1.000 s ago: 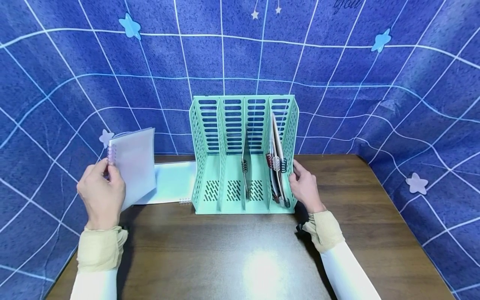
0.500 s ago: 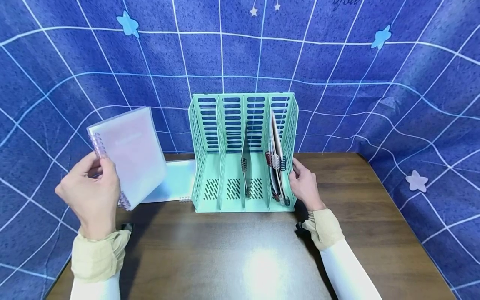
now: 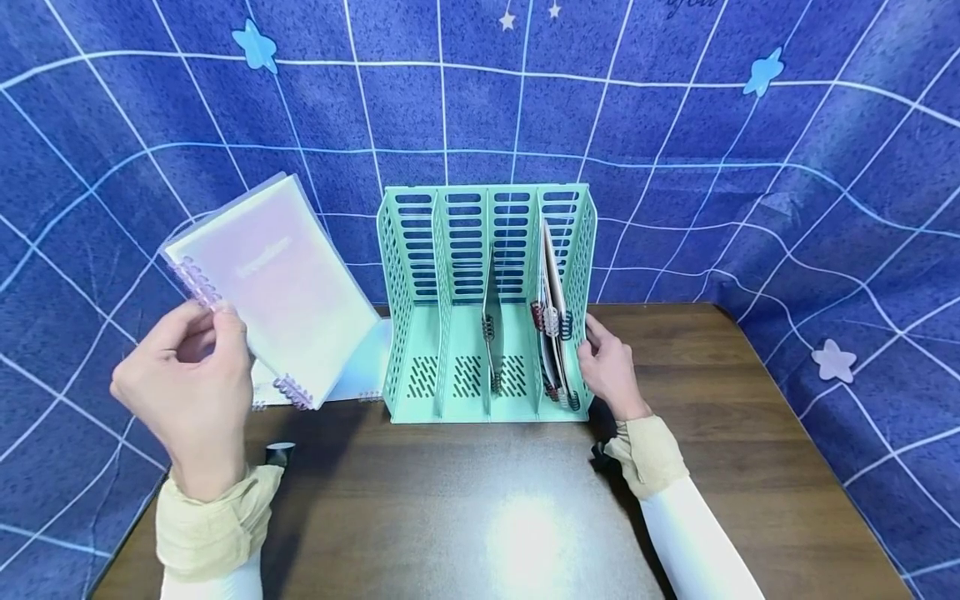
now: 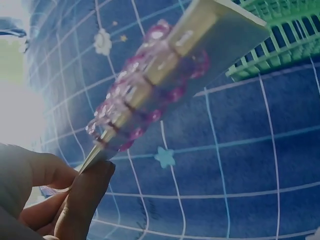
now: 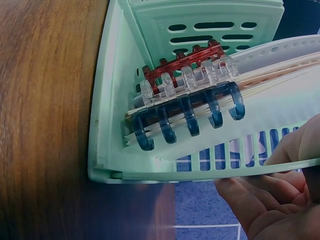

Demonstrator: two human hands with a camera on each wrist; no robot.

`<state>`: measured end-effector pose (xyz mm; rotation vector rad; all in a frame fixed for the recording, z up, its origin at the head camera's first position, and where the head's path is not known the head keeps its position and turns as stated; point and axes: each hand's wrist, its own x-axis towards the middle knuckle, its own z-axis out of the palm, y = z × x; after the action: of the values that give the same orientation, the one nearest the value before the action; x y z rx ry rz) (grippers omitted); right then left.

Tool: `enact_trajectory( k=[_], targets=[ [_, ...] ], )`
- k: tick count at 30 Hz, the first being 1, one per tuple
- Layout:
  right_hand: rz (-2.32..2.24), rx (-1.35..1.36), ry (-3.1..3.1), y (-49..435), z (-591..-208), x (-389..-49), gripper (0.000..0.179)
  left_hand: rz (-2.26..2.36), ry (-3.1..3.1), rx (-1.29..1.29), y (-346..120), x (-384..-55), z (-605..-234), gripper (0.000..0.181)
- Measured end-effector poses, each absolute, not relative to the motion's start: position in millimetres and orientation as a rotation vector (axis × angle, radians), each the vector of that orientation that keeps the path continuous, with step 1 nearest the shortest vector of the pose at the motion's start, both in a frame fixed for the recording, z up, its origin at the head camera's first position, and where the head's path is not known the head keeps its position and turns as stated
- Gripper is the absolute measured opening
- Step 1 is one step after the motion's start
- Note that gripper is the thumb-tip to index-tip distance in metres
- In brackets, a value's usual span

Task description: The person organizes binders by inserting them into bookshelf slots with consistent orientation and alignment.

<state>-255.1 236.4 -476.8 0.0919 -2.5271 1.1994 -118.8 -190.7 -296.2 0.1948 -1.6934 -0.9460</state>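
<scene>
My left hand [image 3: 187, 383] pinches a loose-leaf notebook [image 3: 277, 267] between thumb and fingers at its ring-bound edge. The notebook has a pale pinkish, translucent cover and is tilted above the table; its purple rings [image 4: 130, 95] show closely in the left wrist view. A mint-green file rack [image 3: 422, 337] with upright dividers stands at the centre. My right hand [image 3: 613, 371] grips its right side wall, thumb inside and fingers outside in the right wrist view. Notebooks with red, clear and blue rings [image 5: 187, 115] stand in the rightmost compartment. A dark-ringed notebook [image 3: 491, 333] stands along the middle divider.
Behind the held notebook, a pale blue notebook [image 3: 363, 371] lies flat on the wooden table [image 3: 420, 500], against the rack's left side. A blue curtain [image 3: 660, 125] with white grid lines and stars hangs behind and along both sides.
My left hand has lifted the notebook and turned it, so its cover now faces me more and leans rightward over the flat notebook. The right hand stays on the rack.
</scene>
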Motion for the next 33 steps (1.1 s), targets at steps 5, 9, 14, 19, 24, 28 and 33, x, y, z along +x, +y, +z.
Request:
enact_trajectory(
  k=[5, 9, 14, 19, 24, 28, 33],
  targets=[
    [1.197, 0.099, -2.532, 237.2, -476.8, -254.8, 0.055, -1.05, -1.642, 0.152, -173.7, -115.1, -292.3, 0.011],
    [1.19, 0.106, -2.527, 237.2, -476.8, -254.8, 0.054, -1.167, -1.567, 0.136, -156.8, -113.2, -286.1, 0.008],
    [1.194, 0.096, -2.53, 237.1, -476.1, -254.7, 0.054, -1.263, -1.478, 0.081, -138.3, -112.5, -279.5, 0.014],
    [1.193, 0.096, -2.536, 237.9, -476.5, -255.5, 0.054, -1.323, -1.431, 0.009, -121.7, -116.6, -275.9, 0.013],
    [1.2, 0.087, -2.537, 238.0, -476.1, -254.7, 0.054, -1.336, -1.462, -0.009, -100.5, -122.7, -278.3, 0.007],
    [1.207, 0.085, -2.542, 237.5, -475.5, -254.3, 0.054, -1.392, -1.48, -0.013, -82.4, -124.4, -283.9, 0.008],
    [1.203, 0.082, -2.546, 237.3, -475.0, -254.8, 0.054, -1.438, -1.497, -0.05, -63.6, -124.1, -289.0, 0.009]
  ],
)
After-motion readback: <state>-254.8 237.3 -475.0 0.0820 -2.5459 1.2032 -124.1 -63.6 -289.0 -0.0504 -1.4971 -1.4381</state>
